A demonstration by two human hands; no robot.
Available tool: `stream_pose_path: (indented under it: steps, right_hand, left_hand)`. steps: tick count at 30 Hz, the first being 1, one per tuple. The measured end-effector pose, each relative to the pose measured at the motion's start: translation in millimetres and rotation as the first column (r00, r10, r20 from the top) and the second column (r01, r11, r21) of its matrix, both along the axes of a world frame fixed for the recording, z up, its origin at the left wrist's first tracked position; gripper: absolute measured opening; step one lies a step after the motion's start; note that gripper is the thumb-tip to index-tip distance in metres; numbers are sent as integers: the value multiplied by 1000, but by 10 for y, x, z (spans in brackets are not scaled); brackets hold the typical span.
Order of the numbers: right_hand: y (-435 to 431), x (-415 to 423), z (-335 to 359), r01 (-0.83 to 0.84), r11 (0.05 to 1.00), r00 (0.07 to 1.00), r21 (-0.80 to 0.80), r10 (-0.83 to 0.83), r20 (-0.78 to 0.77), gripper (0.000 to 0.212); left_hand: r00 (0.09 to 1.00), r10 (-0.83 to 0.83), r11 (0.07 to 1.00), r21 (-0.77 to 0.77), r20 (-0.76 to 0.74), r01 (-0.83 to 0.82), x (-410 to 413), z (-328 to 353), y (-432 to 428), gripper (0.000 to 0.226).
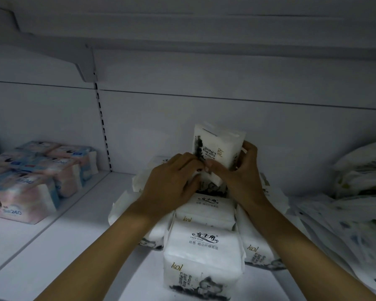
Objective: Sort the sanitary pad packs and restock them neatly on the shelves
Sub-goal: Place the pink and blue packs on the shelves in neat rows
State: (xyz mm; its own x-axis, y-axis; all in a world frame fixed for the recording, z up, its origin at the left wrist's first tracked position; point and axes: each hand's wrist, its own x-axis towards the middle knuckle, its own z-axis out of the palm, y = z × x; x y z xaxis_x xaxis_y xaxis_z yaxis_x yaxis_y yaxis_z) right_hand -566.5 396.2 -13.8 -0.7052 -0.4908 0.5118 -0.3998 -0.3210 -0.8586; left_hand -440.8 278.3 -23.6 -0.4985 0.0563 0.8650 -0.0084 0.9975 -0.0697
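- Since it seems meant to go behind the white row (202, 242), the upright pack (217, 148) stands at the back of the shelf (63, 246).
- Left hand (172, 177) and right hand (241, 174) both pinch its lower end, probably squaring it up.

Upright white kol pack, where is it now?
Head view, centre: the upright white kol pack stands near the back of the white shelf, gripped by the left hand and right hand, behind a row of matching packs.

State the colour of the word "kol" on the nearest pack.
Gold, on the pack; head view shows it best.
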Motion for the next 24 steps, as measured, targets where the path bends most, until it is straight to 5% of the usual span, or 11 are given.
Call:
stream_pose_path:
  steps: [3,8,10,18,24]
  right_hand:
    - [19,-48,-7,83,996,995,-41,-85,-46,75]
    - [26,-119,-22,137,990,977,33,-129,-167,79]
    - [37,-113,-22,109,993,978,56,-96,-186,85]
    - [6,-94,-80,231,951,785,206,-58,-617,51]
    - [45,-97,-60,237,963,809,129,-122,-575,47]
  left_hand:
    - [996,73,953,289,59,-87,22,-26,-61,27]
    - [919,41,635,700,391,-326,-121,-31,-372,18]
    - [922,24,606,728,388,-322,-171,-16,-431,21]
    - [919,51,597,726,390,-341,-184,-12,-458,22]
    - [921,34,593,734,387,-330,-195,-14,-462,31]
